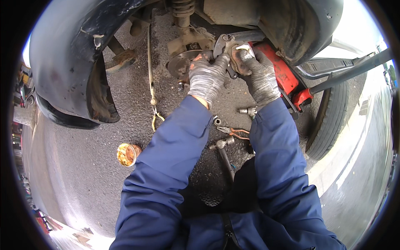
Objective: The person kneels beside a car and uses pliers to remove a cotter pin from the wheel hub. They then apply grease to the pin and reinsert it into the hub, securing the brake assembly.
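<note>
Both hands wear dirty grey gloves and meet at the car's wheel hub. My right hand [262,77] is closed around the right side of a rusty brake caliper [238,62]; its thumb lies beside a small white piece [245,49] on top. Just left of it, my left hand [207,77] is closed with its thumb against the caliper's left edge. Its fingertips are hidden behind the parts. The brake disc [179,66] shows partly, left of that hand. Above it rises the strut with its coil spring [183,8].
On the asphalt lie a hammer [226,160], orange-handled pliers [239,132], a socket [217,121], yellow-handled pliers [156,121] and an open jar of amber grease [126,154]. A red floor jack [277,68] and a tyre [331,121] are at right. A dark fender [62,58] overhangs the left.
</note>
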`<action>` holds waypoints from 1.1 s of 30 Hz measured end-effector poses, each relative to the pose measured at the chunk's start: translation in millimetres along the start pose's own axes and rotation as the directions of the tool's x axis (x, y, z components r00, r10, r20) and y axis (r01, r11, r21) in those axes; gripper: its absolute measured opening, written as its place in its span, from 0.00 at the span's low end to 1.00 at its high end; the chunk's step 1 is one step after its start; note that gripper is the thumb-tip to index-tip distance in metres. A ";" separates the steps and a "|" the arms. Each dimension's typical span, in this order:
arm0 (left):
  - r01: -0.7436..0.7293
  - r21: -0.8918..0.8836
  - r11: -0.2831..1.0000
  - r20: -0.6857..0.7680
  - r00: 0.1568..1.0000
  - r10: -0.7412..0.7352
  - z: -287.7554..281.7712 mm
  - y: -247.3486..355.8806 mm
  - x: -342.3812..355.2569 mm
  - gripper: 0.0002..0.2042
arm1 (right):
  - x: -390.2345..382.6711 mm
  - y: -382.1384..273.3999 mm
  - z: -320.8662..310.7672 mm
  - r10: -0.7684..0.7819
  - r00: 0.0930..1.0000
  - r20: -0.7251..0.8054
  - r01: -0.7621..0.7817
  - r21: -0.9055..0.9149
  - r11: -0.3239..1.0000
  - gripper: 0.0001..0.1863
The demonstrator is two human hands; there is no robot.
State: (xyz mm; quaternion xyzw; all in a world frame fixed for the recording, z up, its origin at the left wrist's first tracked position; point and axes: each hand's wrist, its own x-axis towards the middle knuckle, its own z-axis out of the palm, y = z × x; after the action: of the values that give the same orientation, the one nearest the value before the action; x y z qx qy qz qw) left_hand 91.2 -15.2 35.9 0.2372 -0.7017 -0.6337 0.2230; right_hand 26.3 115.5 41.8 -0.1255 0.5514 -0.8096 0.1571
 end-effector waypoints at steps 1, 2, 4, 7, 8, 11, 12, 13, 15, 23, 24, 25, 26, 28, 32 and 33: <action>-0.003 -0.100 0.995 0.010 1.000 0.004 -0.3 -0.7 2.0 0.07 | -1.9 -0.5 -0.1 -0.009 1.000 0.027 0.009 -0.026 1.000 0.26; 0.012 -0.116 0.993 0.015 1.000 -0.011 -1.0 -1.0 2.9 0.07 | -3.2 -1.3 -0.1 -0.010 0.999 0.039 0.012 -0.051 0.999 0.25; 0.035 -0.102 0.994 -0.005 0.999 -0.036 -1.8 0.3 3.1 0.07 | -5.6 -2.9 -1.0 -0.004 0.997 0.081 0.011 -0.078 0.997 0.27; 0.121 -0.131 0.984 -0.021 0.992 -0.125 -5.5 6.5 -1.3 0.20 | -8.1 -4.8 -3.4 0.020 0.990 0.142 -0.010 -0.070 0.998 0.30; 0.025 -0.018 1.000 -0.049 0.998 -0.026 -7.4 10.0 -1.1 0.19 | -7.8 -5.5 -3.9 -0.015 0.986 0.164 0.039 -0.147 0.988 0.33; 0.126 -0.193 0.973 0.037 0.992 -0.121 -12.9 18.2 -4.4 0.19 | -8.1 -6.5 -5.2 -0.011 0.977 0.211 0.067 -0.259 0.964 0.33; 0.165 -0.131 0.978 0.004 0.986 -0.166 -12.8 20.2 -5.3 0.19 | -8.1 -6.9 -5.3 -0.038 0.975 0.220 0.112 -0.334 0.936 0.34; 0.188 -0.183 0.965 0.021 0.982 -0.188 -13.8 22.1 -6.4 0.14 | -8.6 -7.3 -5.0 -0.040 0.975 0.217 0.106 -0.305 0.946 0.33; 0.234 -0.280 0.931 0.059 0.972 -0.227 -15.5 25.0 -8.7 0.05 | -9.8 -8.1 -4.2 -0.032 0.978 0.204 0.083 -0.248 0.965 0.30; 0.119 -0.146 0.982 0.092 0.990 -0.106 -18.8 21.7 -14.0 0.07 | -11.7 -6.5 -5.0 -0.011 0.983 0.183 0.058 -0.252 0.966 0.30; 0.123 -0.088 0.988 0.099 0.988 -0.115 -19.4 21.3 -13.4 0.09 | -10.7 -5.6 -5.4 -0.014 0.984 0.176 0.058 -0.248 0.967 0.28; 0.093 -0.084 0.992 0.104 0.991 -0.085 -19.9 21.3 -13.8 0.07 | -9.9 -4.5 -5.7 -0.050 0.981 0.185 0.095 -0.238 0.967 0.28; 0.070 -0.073 0.995 0.102 0.993 -0.062 -19.8 22.6 -13.9 0.05 | -8.9 -3.3 -5.6 -0.082 0.978 0.192 0.126 -0.231 0.965 0.28; 0.059 -0.176 0.983 0.111 0.993 -0.040 -18.3 28.1 -16.9 0.04 | -8.4 -0.4 -4.8 -0.098 0.978 0.186 0.135 -0.196 0.971 0.28; 0.108 -0.451 0.886 0.245 0.969 0.006 -13.9 46.6 -36.1 0.05 | -11.1 5.0 -0.3 -0.137 0.973 0.185 0.185 -0.280 0.942 0.28; 0.099 -0.502 0.859 0.280 0.958 0.053 -12.1 50.2 -42.3 0.06 | -11.5 5.6 0.2 -0.152 0.965 0.216 0.224 -0.366 0.903 0.28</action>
State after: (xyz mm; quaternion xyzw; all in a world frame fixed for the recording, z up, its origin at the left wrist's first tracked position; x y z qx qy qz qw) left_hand 129.4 5.6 86.6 0.0845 -0.5302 -0.8269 0.1671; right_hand 37.6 118.0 36.3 -0.2802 0.6691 -0.6811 0.0999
